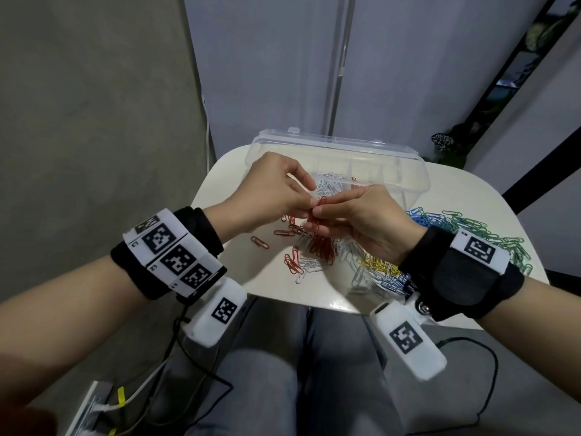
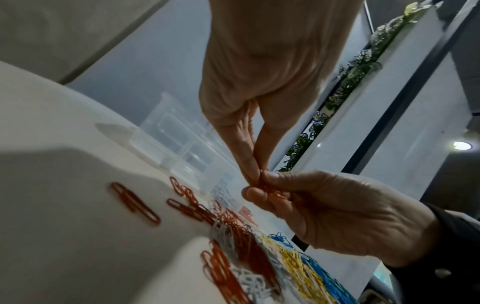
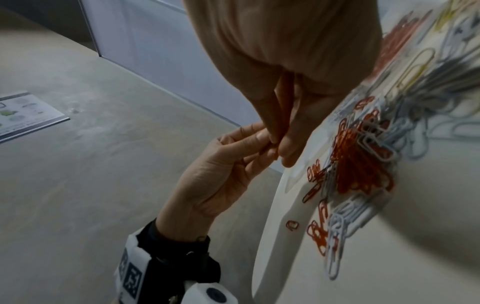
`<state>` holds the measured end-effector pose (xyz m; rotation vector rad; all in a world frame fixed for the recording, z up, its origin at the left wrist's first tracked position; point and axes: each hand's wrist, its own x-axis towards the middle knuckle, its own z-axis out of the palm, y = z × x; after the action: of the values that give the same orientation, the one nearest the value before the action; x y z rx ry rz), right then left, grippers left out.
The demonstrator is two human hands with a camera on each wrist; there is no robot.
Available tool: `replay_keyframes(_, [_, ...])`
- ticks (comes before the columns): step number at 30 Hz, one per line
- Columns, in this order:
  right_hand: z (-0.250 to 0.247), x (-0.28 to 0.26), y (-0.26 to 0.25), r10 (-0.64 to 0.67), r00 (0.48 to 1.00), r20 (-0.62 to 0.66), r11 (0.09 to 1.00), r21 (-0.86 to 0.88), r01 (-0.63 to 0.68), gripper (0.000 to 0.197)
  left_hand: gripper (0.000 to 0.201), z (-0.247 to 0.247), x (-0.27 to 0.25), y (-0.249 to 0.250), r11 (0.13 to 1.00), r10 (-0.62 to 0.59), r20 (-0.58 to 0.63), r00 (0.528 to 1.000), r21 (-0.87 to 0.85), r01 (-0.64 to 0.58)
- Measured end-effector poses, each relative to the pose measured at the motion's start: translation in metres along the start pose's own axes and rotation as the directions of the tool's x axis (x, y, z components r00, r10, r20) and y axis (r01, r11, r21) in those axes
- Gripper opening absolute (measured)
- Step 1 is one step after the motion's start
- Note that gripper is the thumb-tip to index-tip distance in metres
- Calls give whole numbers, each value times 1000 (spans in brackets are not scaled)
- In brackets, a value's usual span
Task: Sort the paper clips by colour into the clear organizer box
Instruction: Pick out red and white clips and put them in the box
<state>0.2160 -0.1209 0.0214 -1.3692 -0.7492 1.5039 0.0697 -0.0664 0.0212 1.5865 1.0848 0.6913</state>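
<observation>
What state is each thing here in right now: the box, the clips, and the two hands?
Organizer box: lid open, white clips and a few red ones inside.
Red clips: most loose on the table.
Yellow, blue and green clips: unsorted on the table.
Left hand: pinching red clips.
Right hand: pinching the same red clips.

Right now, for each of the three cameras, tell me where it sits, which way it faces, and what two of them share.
Head: on the person's head, facing forward and down at the small white table, the clear plastic organizer box, both forearms and the lap.
Left wrist: under the left hand, looking along its fingers toward the box.
Right wrist: under the right hand, looking across to the left wrist strap.
Shared: every view shows both hands pinching the red paper clips.
</observation>
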Motion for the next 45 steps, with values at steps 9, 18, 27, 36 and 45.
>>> replay_keyframes(9, [-21,-5,-44,-191,978,-87,915,-376,145,19,20,-14,3,2,920,116,133,984,360,-157])
replay_keyframes(18, [-47,28,-89,-348,916,-203,772,-616,157,24,27,-26,4,-5,741,118,267,956,617,-264])
replay_keyframes(27, [-47,30,-90,-393,907,-151,590,-798,123,20,77,-16,5,-10,532,49,483,875,728,-432])
replay_keyframes(36, [-15,0,-37,-201,919,340,94,-927,363,32,40,-7,15,-11,471,124,462,878,752,-462])
replay_keyframes(45, [-9,20,4,-65,922,382,-210,-908,362,51,69,-25,9,-16,458,0,399,917,815,-355])
